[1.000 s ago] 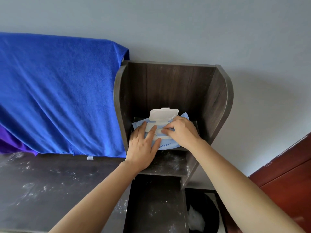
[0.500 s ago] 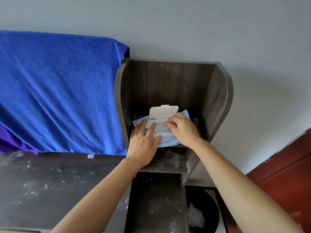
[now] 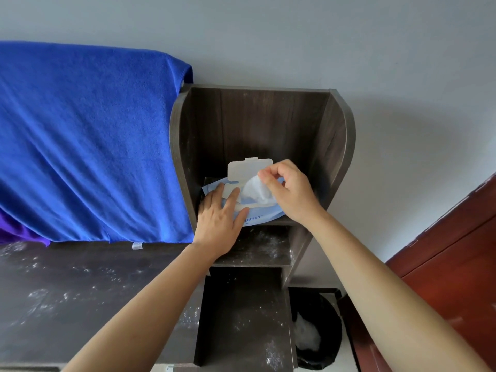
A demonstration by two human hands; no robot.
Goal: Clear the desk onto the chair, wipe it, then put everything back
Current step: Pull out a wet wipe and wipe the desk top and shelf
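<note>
A blue towel (image 3: 88, 140) drapes across the upper left of the frame. Its lower edge hangs down to the dark, dusty desk (image 3: 80, 291) that fills the lower left. Right of the towel, in the middle, stands a dark wooden shelf (image 3: 257, 124), open at the front, and its stepped boards below are speckled with white dust. A red-brown door (image 3: 456, 264) takes the lower right corner. A black bin (image 3: 332, 326) with something white inside sits low between shelf and door.

On the shelf's upper board lies a blue wipes pack (image 3: 264, 214), its white lid (image 3: 247, 169) flipped up toward the back. Both hands are at it. The left hand (image 3: 218, 218) lies flat on the pack's left half, fingers straight and slightly spread, pressing it down. The right hand (image 3: 290, 191) is just above the pack's right half, beside the raised lid. Its thumb and forefinger pinch a white wipe (image 3: 255, 190), and its other fingers are curled. The wipe rises out of the pack's opening, between the two hands.
</note>
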